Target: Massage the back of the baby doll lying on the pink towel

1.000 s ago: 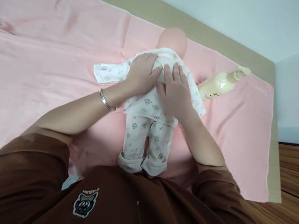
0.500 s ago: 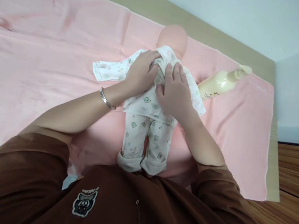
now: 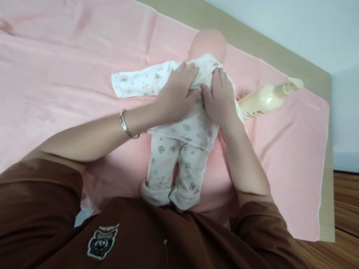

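A baby doll (image 3: 209,44) lies with its head away from me, dressed in a white printed baby shirt (image 3: 142,79) and matching baby trousers (image 3: 162,160) with turned-up cuffs. At the left of the chest, my left hand (image 3: 178,93) has its fingers closed on the shirt near the collar. My right hand (image 3: 221,96) grips the cloth at the collar's right side, its thumb toward the middle. Between the hands the fabric is bunched. One sleeve stretches out to the left; the other is largely hidden behind my right hand and forearm.
Beneath the doll a pink blanket (image 3: 77,61) covers most of the tan table (image 3: 250,34). Right of the doll lies a pale yellow pump bottle (image 3: 265,99). A white wall (image 3: 298,18) borders the far side, and wooden flooring (image 3: 356,208) shows at the right.
My right hand has moved up and right along the collar, shifting the cloth. My left hand has slid slightly right. The right sleeve shows less; the bottle stays put.
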`<state>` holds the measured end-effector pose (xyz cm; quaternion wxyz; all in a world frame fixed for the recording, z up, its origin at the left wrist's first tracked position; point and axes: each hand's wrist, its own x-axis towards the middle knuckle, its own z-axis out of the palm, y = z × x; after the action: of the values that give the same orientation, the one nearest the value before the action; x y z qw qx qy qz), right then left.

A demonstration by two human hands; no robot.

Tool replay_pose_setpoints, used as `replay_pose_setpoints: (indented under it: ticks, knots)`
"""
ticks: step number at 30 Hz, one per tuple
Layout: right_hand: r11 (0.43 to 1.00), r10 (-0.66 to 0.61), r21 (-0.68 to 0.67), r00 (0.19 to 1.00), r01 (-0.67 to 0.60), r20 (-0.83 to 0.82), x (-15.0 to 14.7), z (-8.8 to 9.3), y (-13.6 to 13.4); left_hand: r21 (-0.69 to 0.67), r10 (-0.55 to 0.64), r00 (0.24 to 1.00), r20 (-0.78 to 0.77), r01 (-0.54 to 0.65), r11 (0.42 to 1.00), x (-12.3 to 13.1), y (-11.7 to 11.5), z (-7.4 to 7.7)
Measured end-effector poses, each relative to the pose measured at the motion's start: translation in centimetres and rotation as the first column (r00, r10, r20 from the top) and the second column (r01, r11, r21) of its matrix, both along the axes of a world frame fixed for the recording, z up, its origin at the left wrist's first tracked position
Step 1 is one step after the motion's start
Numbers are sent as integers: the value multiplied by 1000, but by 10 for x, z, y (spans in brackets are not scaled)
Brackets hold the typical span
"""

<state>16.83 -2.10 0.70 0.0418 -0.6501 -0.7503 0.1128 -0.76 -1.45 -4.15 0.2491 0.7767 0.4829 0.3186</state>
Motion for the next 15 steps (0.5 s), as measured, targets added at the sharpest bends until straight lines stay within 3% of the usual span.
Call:
replay_pose_setpoints:
  ticks: [4, 7, 12, 15]
  knots:
    - [999, 36, -1, 996, -36, 81, -25, 13, -36, -26, 64, 997, 34, -63, 998, -9, 29, -3]
    - [997, 83, 1, 996, -83, 34, -31, 19, -47, -25, 64, 998, 20, -64, 998, -10, 34, 1]
    - [996, -13, -92, 996, 6, -83, -9, 18, -17, -41, 0, 1000, -24, -1, 999, -6, 8, 14]
    - [997, -68, -45, 994, 64, -91, 6, 6, 4, -68, -60, 996, -70, 56, 996, -3, -12, 24]
